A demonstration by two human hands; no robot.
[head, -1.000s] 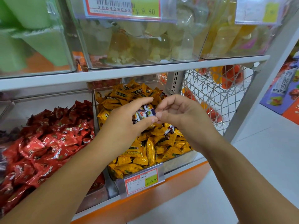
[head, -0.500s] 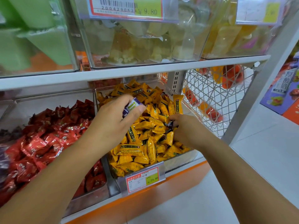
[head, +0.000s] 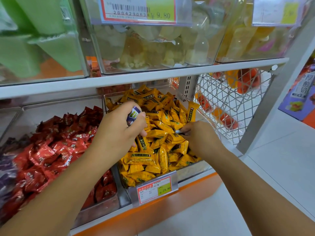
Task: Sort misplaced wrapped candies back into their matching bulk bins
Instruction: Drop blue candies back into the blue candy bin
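My left hand (head: pixel 119 132) hovers over the left side of the clear bin (head: pixel 189 174) of yellow wrapped candies (head: pixel 160 133) and grips a few purple-and-white wrapped candies (head: pixel 133 114) that stick out above its thumb. My right hand (head: pixel 199 138) is down among the yellow candies at the bin's right side, fingertips pinching a small dark wrapper (head: pixel 180 132) that is mostly hidden. To the left lies a bin of red wrapped candies (head: pixel 56 150).
A price tag (head: pixel 154 189) hangs on the yellow bin's front. Purple candies (head: pixel 6 171) fill a bin at far left. Upper-shelf bins hold green packs (head: pixel 39 48) and pale jelly cups (head: pixel 153 50). A white wire basket (head: pixel 233 106) stands right of the bin.
The hands were together over the bin, passing candies. The right hand then dropped into the yellow pile and pinches another wrapper; the left hand stayed raised with its purple-and-white candies.
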